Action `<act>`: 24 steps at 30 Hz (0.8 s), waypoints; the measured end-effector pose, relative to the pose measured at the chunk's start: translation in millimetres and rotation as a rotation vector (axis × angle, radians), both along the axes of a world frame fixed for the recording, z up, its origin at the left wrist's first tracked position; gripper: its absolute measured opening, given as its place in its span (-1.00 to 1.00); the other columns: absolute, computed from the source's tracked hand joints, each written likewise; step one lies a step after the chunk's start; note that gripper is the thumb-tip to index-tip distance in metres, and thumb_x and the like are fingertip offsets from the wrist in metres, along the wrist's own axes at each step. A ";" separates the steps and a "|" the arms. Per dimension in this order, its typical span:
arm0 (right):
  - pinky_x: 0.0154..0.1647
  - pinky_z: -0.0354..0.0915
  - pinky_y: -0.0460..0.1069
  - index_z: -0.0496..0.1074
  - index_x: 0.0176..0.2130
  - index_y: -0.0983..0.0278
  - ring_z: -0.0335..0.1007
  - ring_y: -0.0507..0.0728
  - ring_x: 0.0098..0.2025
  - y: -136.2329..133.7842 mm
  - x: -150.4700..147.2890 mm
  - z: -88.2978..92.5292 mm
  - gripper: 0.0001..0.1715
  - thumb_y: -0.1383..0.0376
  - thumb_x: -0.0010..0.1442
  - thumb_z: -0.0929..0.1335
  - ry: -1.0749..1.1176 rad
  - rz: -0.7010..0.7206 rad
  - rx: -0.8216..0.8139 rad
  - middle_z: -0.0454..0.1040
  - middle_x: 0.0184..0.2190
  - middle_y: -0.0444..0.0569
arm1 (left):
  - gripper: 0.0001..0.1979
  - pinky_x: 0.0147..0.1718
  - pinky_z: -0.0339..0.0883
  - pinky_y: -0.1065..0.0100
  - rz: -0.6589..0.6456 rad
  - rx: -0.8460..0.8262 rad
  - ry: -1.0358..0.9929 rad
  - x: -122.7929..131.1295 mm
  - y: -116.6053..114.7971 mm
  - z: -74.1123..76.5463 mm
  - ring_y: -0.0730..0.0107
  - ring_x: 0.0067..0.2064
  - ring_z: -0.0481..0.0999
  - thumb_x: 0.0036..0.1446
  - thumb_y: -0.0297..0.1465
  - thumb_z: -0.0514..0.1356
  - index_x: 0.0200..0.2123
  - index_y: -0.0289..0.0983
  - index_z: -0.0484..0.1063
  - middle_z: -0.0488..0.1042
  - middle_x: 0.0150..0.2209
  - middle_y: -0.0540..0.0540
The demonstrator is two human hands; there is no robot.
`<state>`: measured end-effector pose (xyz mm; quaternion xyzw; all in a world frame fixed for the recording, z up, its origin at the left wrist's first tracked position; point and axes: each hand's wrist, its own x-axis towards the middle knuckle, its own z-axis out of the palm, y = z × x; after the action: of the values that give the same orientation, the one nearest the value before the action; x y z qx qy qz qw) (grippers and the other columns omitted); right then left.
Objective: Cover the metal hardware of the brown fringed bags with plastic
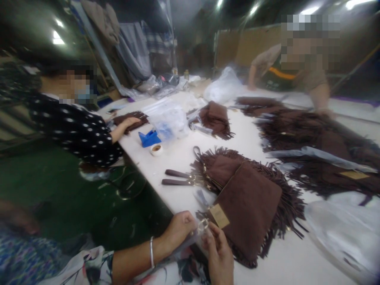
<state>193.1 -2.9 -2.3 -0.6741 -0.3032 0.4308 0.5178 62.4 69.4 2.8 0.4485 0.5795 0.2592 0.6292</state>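
Note:
My left hand (179,229) and my right hand (219,253) meet at the near edge of the white table (178,158). Both are closed in a pinch on a small metal clasp (203,225) wrapped in thin clear plastic. The clasp belongs to a brown fringed suede bag (249,209) lying just beyond my fingers, with a tan paper tag (219,215) at its corner. A silver bangle circles my left wrist. More brown fringed bags are stacked behind it, with two brown straps (178,178) lying to their left.
A person in a dotted dark top sits at the left with a hand on a brown bag (130,120). Another person leans over the far right. A blue tape dispenser (149,138), a tape roll (156,149), clear plastic bags (169,116) and piles of fringed bags (314,138) lie around.

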 end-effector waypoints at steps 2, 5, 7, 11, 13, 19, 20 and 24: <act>-0.37 0.40 -0.05 0.44 -0.04 0.28 0.46 0.12 -0.44 0.7 4.6 -0.2 -0.42 -0.10 0.21 0.26 -0.007 0.029 -0.023 0.53 -0.45 -0.06 | -0.86 -0.48 0.12 0.43 0.011 -0.011 -0.003 2.8 1.4 0.7 0.42 -0.48 0.36 -0.07 -0.35 0.24 -0.47 -0.30 0.37 0.41 -0.55 0.00; -0.39 0.39 -0.06 0.45 -0.03 0.29 0.45 0.12 -0.45 1.6 11.0 -3.1 -0.37 -0.13 0.17 0.28 0.046 0.086 -0.038 0.52 -0.48 -0.07 | -0.79 -0.50 0.11 0.43 0.032 -0.019 -0.013 9.5 4.1 4.3 0.43 -0.49 0.34 -0.09 -0.29 0.27 -0.47 -0.30 0.35 0.41 -0.56 0.00; -0.41 0.38 -0.07 0.45 -0.03 0.30 0.44 0.12 -0.45 1.8 13.0 -5.3 -0.36 -0.13 0.16 0.29 0.082 0.087 -0.042 0.51 -0.48 -0.08 | -0.75 -0.53 0.08 0.44 0.039 -0.036 -0.025 14.7 6.0 7.8 0.45 -0.52 0.31 -0.09 -0.25 0.29 -0.47 -0.30 0.33 0.41 -0.56 0.00; -0.44 0.37 -0.07 0.46 -0.04 0.30 0.43 0.11 -0.46 1.8 12.8 -8.0 -0.37 -0.12 0.17 0.27 0.082 0.061 -0.040 0.52 -0.47 -0.07 | -0.76 -0.59 0.01 0.45 0.025 -0.064 -0.011 25.2 11.1 11.9 0.50 -0.58 0.25 -0.08 -0.24 0.25 -0.47 -0.29 0.33 0.38 -0.58 0.02; -0.46 0.37 -0.06 0.46 -0.06 0.31 0.46 0.14 -0.43 2.2 12.6 -8.6 -0.36 -0.13 0.15 0.29 0.084 0.071 -0.017 0.54 -0.45 -0.03 | -0.81 -0.58 0.02 0.45 0.022 -0.049 0.008 30.4 13.9 9.0 0.51 -0.59 0.23 -0.09 -0.28 0.22 -0.49 -0.29 0.32 0.35 -0.60 0.03; -0.46 0.33 -0.05 0.46 -0.21 0.24 0.44 0.12 -0.54 8.9 17.8 -8.1 -0.47 -0.12 0.22 0.23 -0.205 0.101 -0.006 0.53 -0.51 -0.07 | -0.84 -0.58 0.07 0.44 -0.009 0.003 -0.015 43.5 18.4 -10.6 0.47 -0.58 0.28 -0.09 -0.31 0.19 -0.50 -0.27 0.29 0.33 -0.61 0.04; -0.46 0.32 -0.05 0.45 -0.23 0.23 0.43 0.11 -0.57 10.3 19.2 -8.1 -0.47 -0.11 0.25 0.20 -0.280 0.131 -0.002 0.52 -0.53 -0.07 | -0.82 -0.57 0.09 0.44 -0.012 0.013 -0.021 43.7 18.6 -10.6 0.46 -0.56 0.30 -0.08 -0.30 0.20 -0.50 -0.27 0.29 0.34 -0.60 0.03; -0.53 0.23 -0.03 0.42 -0.26 0.23 0.48 0.17 -0.54 12.8 21.9 -10.2 -0.41 -0.08 0.34 0.06 -0.585 0.190 0.025 0.53 -0.53 0.01 | -0.66 -0.57 0.11 0.45 -0.089 -0.065 -0.071 31.9 17.4 5.5 0.47 -0.55 0.31 0.01 -0.12 0.22 -0.44 -0.30 0.35 0.37 -0.56 0.01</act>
<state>215.0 9.9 -12.5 -0.7316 -0.5063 0.2614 0.3742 94.3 86.8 8.4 0.4437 0.5445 0.2278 0.6743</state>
